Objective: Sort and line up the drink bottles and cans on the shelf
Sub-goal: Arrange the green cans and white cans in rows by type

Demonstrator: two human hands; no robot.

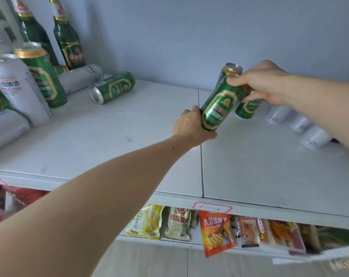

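A green beer can (219,104) is tilted above the white shelf (129,140), held at both ends. My left hand (189,126) cups its base and my right hand (263,82) grips its top. Behind it stand two more green cans, one (230,69) at the back and one (246,108) under my right hand. At far left are two green bottles (68,39), an upright green can (42,74), a silver can (19,88), and a green can lying on its side (112,87).
Silver cans (301,124) stand in a row at the right, partly hidden by my right forearm. A silver can (79,76) lies on its side at the left. Snack packets (215,230) hang on the shelf below. The wall closes the back.
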